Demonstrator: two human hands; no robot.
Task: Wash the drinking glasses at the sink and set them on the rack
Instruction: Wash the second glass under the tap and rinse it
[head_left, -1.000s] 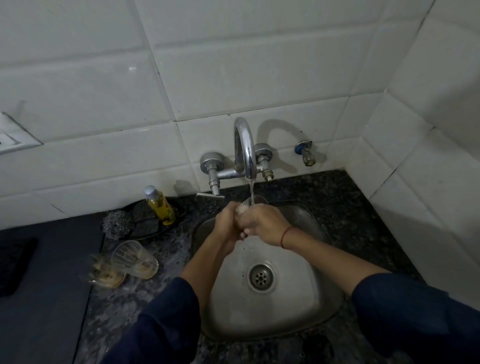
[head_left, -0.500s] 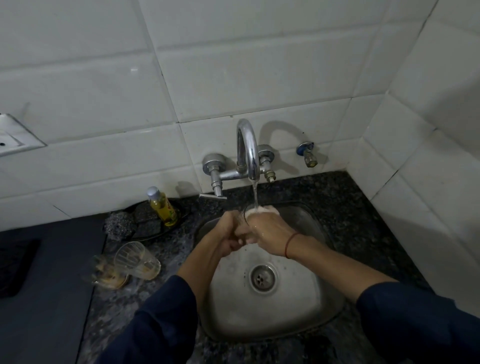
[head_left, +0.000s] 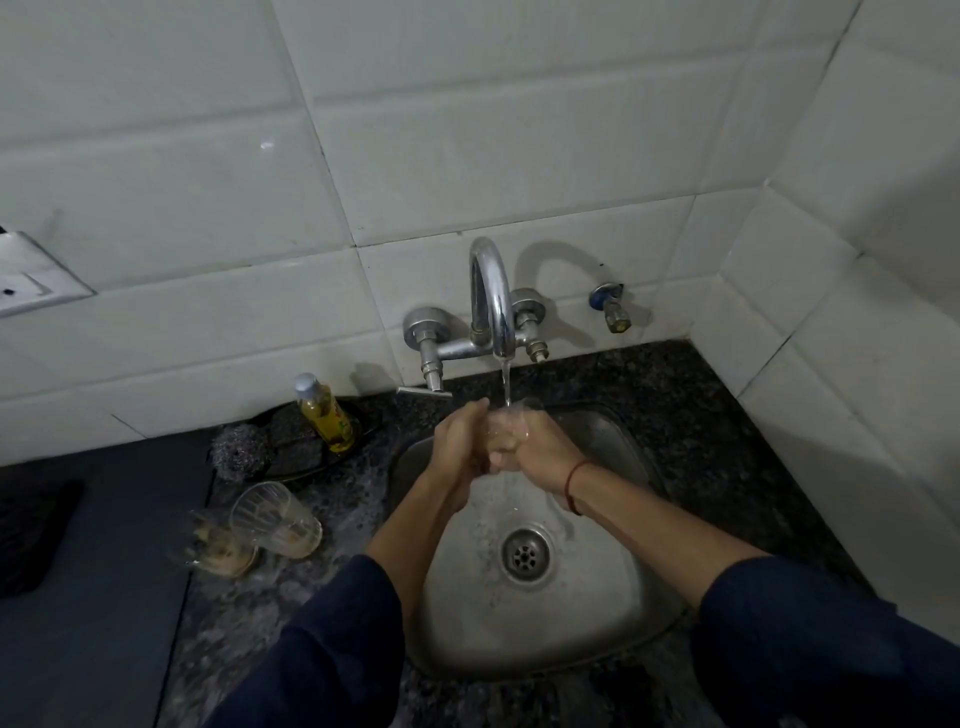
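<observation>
Closer together now, L hand (head_left: 460, 441) & R hand (head_left: 537, 449) fingers curled round glass (head_left: 508, 420) betw. them.

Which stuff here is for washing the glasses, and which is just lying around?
For the job: held glass, gripped by left hand and right hand; running tap; sink; taller glass and stained glass waiting on the counter.

Just lying about: yellow bottle, steel scrubber, wall socket, small valve, dark mat.

Yellow bottle (head_left: 326, 415) beside steel scrubber (head_left: 239, 451)
</observation>
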